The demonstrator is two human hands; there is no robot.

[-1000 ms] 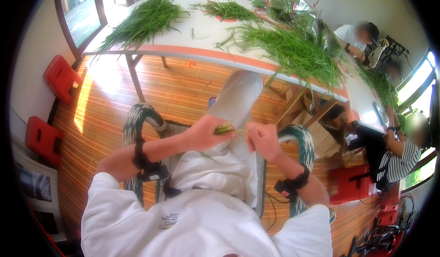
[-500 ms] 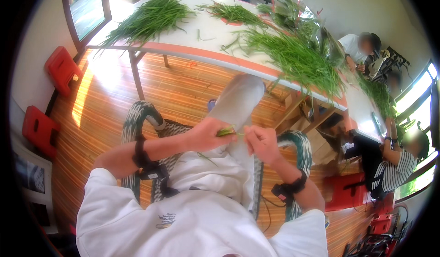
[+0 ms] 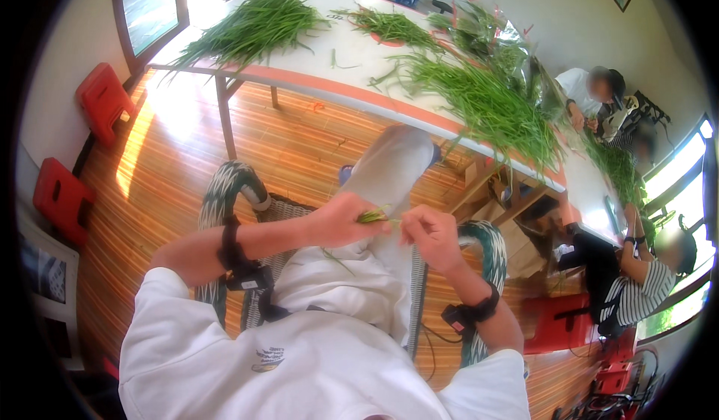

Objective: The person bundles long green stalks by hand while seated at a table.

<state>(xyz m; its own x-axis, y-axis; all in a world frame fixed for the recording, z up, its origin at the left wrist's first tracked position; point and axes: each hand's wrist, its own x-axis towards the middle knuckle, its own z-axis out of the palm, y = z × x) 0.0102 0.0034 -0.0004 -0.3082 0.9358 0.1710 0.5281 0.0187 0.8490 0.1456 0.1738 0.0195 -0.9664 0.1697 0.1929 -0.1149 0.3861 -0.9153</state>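
Over my lap, my left hand (image 3: 338, 219) is closed around a small bunch of green grass-like stalks (image 3: 372, 215), whose short ends stick out past the thumb. Close to its right, my right hand (image 3: 432, 235) has thumb and forefinger pinched together at the bunch's end. What sits between those fingertips, perhaps a thin strand, is too small to make out. A loose green blade (image 3: 337, 260) lies on my white trousers below the left hand.
Ahead, a white table (image 3: 341, 79) with an orange edge bears a left heap of green stalks (image 3: 258, 24) and a larger right heap (image 3: 487, 101). Two people sit on the right, handling greens. Red stools (image 3: 64, 199) stand at left; a woven chair arm (image 3: 219, 195) flanks me.
The view has shifted slightly. My right hand's fingers have changed pose a little, with the pinch still near the bunch. My left hand keeps its hold on the stalks.
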